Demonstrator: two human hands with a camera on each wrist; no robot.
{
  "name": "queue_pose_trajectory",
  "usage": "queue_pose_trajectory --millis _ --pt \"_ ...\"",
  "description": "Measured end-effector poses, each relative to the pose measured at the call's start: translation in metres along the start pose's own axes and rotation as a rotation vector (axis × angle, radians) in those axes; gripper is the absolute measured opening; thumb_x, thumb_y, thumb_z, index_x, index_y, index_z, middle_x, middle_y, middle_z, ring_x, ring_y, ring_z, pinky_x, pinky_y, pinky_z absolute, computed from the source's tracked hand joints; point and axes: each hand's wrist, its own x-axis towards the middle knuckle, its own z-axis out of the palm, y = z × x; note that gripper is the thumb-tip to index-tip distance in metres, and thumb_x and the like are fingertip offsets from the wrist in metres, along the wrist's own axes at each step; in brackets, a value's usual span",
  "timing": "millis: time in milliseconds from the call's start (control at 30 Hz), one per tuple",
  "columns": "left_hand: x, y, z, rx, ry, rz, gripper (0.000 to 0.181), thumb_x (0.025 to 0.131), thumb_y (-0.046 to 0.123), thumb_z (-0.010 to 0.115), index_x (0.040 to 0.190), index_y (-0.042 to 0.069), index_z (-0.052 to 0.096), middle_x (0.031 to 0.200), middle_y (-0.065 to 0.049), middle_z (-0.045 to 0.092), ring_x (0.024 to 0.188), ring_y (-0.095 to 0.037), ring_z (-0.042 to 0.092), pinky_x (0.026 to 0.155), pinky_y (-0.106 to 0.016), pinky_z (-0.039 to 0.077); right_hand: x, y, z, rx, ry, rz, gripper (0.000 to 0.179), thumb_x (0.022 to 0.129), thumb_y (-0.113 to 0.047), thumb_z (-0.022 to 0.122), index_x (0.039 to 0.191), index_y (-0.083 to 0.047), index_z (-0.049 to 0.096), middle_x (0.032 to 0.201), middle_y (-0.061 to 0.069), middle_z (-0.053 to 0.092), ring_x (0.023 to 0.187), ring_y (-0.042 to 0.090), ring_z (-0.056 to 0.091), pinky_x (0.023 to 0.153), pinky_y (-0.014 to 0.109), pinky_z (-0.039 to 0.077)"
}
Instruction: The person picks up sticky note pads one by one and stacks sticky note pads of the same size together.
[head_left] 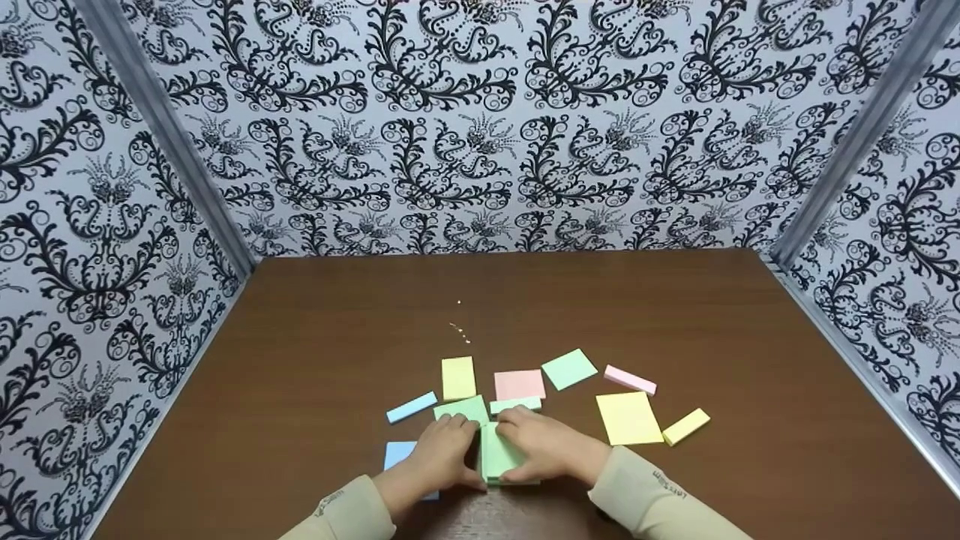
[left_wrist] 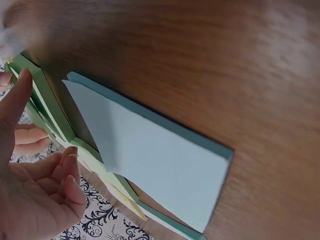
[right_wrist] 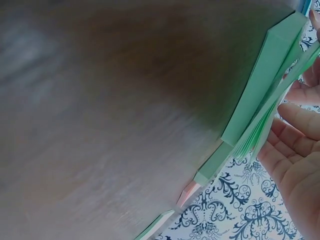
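A green sticky note pad (head_left: 502, 454) lies between the two hands near the front of the table. My right hand (head_left: 546, 446) grips it from the right, and green sheets (right_wrist: 260, 127) fan out at its fingers in the right wrist view. Along the pad's left side, my left hand (head_left: 444, 454) touches it with the thumb (left_wrist: 17, 97), the other fingers loosely bent. Under the left fingers lies another green pad (head_left: 461, 409), partly covered. A blue pad (left_wrist: 150, 145) shows beside the left hand, its top sheet slightly lifted; the left forearm covers part of it in the head view.
Beyond the hands lie a narrow green pad (head_left: 516, 405), a pink pad (head_left: 519, 384), a yellow pad (head_left: 458, 377) and a green one (head_left: 570, 369). Narrow blue (head_left: 412, 407), pink (head_left: 630, 380) and yellow (head_left: 686, 427) pads flank a larger yellow pad (head_left: 630, 418). Patterned walls (head_left: 480, 127) enclose the table.
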Motion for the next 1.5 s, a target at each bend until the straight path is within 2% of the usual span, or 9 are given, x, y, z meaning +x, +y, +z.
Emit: queue_pose_trajectory --millis 133,300,500,867,1167,1500 --pt "0.002 0.0 0.0 -0.054 -0.051 -0.015 0.074 0.059 0.053 0.079 0.111 0.005 0.057 0.091 -0.003 0.054 0.077 -0.015 0.045 0.07 -0.032 0.041 0.002 -0.001 0.0 0.024 -0.011 0.001 0.057 0.076 -0.045 0.066 0.115 -0.004 0.056 0.119 0.006 0.05 0.109 0.015 0.046 0.086 0.024 0.043" --pt "0.004 -0.003 0.001 -0.079 -0.071 -0.018 0.072 0.058 0.05 0.08 0.11 0.004 0.058 0.09 -0.003 0.054 0.076 -0.015 0.045 0.069 -0.032 0.042 0.004 -0.002 0.001 0.023 -0.023 0.004 0.059 0.076 -0.046 0.066 0.115 -0.003 0.056 0.121 0.007 0.05 0.111 0.017 0.047 0.088 0.025 0.043" --pt "0.007 -0.005 0.001 -0.075 -0.073 -0.01 0.072 0.057 0.05 0.081 0.108 0.004 0.059 0.089 -0.004 0.054 0.074 -0.015 0.044 0.067 -0.031 0.041 0.005 -0.002 0.002 0.021 -0.036 0.013 0.061 0.076 -0.047 0.067 0.116 -0.003 0.056 0.123 0.009 0.05 0.112 0.018 0.047 0.09 0.027 0.042" --pt "0.007 -0.002 0.001 -0.001 -0.075 0.008 0.076 0.055 0.051 0.081 0.11 0.004 0.059 0.09 -0.005 0.053 0.076 -0.017 0.044 0.07 -0.031 0.041 0.005 -0.002 0.007 -0.001 -0.013 -0.006 0.066 0.073 -0.048 0.069 0.118 -0.002 0.054 0.118 0.009 0.05 0.103 0.017 0.047 0.088 0.027 0.043" --pt "0.007 0.0 0.001 0.005 -0.058 0.004 0.075 0.053 0.048 0.083 0.107 0.002 0.059 0.087 -0.004 0.051 0.073 -0.015 0.041 0.066 -0.029 0.039 0.007 -0.003 0.009 0.013 -0.024 0.008 0.07 0.074 -0.047 0.068 0.122 0.001 0.05 0.121 0.009 0.047 0.107 0.017 0.045 0.09 0.027 0.042" --pt "0.009 0.001 0.003 -0.017 -0.072 -0.018 0.077 0.052 0.048 0.083 0.108 0.002 0.059 0.09 -0.006 0.052 0.076 -0.017 0.044 0.07 -0.031 0.042 0.008 -0.004 0.01 0.01 -0.055 0.037 0.075 0.074 -0.047 0.068 0.126 0.003 0.046 0.122 0.012 0.045 0.107 0.019 0.045 0.091 0.028 0.042"
